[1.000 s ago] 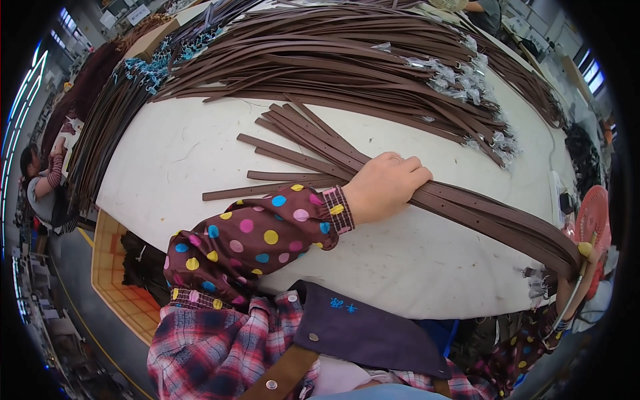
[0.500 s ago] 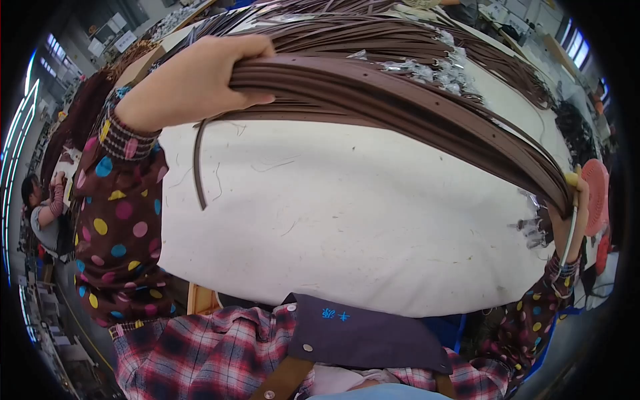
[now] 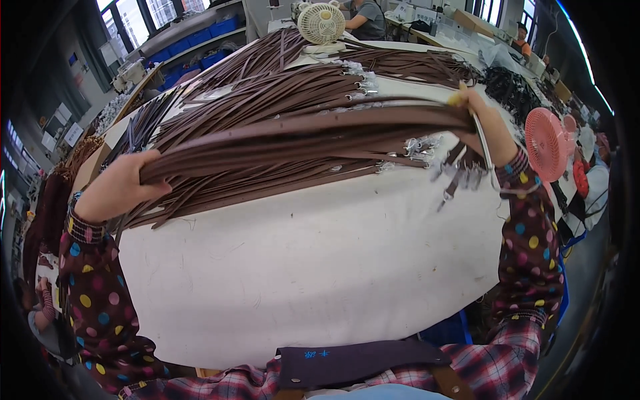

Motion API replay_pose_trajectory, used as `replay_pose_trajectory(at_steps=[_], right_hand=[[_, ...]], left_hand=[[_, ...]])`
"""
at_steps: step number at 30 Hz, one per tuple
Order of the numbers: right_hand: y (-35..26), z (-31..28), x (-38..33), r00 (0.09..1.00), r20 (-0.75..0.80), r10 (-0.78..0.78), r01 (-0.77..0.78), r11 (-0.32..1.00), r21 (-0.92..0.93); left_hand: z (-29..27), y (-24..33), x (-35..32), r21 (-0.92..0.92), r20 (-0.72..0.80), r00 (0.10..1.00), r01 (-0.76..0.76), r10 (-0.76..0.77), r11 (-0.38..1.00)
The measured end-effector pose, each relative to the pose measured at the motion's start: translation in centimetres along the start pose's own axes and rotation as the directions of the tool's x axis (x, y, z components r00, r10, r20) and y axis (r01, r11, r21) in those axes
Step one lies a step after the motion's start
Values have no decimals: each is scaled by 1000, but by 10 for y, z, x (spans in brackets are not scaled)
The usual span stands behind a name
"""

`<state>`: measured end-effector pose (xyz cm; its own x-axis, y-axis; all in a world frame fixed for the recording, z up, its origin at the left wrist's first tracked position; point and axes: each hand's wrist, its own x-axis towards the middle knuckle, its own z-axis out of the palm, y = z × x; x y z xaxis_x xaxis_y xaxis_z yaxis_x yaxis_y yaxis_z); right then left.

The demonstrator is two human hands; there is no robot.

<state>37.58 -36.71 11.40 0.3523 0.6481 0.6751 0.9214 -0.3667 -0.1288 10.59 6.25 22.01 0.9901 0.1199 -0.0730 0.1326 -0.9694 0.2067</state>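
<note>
Stretched between my two hands is a thick bundle of long brown straps [image 3: 300,131], raised over the white table. My left hand [image 3: 120,183] is closed round its left end, thumb below and fingers over the top. Around the right end my right hand [image 3: 485,123] is closed, with a yellow cover on a fingertip and a pale cord or strip running down along the wrist. Metal clasps in clear plastic [image 3: 467,175] dangle from the strap ends below my right hand. Under and behind the bundle lie more brown straps [image 3: 267,100] in rows, partly hidden by it.
A pink fan [image 3: 547,143] stands at the right beside my forearm, and a cream fan [image 3: 321,24] at the far edge. Black straps [image 3: 510,90] lie at the back right. The white table top [image 3: 313,267] carries loose threads. People sit farther off.
The view has turned and lifted, showing more of the far table. My right hand has risen with its end of the bundle, which now spans nearly level. Both hands keep hold.
</note>
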Motion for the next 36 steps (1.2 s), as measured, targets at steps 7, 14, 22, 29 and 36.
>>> replay_pose_trajectory(at_steps=[7, 14, 22, 29, 36], right_hand=[[79, 53, 195, 948, -317, 32, -84, 985, -153], [57, 119, 152, 977, -201, -68, 39, 989, -144], [-17, 39, -27, 936, -113, 334, -324, 941, 101], [-60, 40, -103, 787, -206, 581, -542, 812, 217], [-77, 77, -93, 913, -60, 403, -399, 914, 73]], left_hand=[[-77, -74, 107, 196, -553, 833, 114, 14, 974], [-17, -162, 198, 448, -479, 876, 296, -52, 844], [11, -201, 213, 620, -608, 776, 332, 168, 711], [9, -192, 226, 660, -731, 625, 545, 275, 516], [104, -255, 205, 156, -597, 622, 710, -507, 687]])
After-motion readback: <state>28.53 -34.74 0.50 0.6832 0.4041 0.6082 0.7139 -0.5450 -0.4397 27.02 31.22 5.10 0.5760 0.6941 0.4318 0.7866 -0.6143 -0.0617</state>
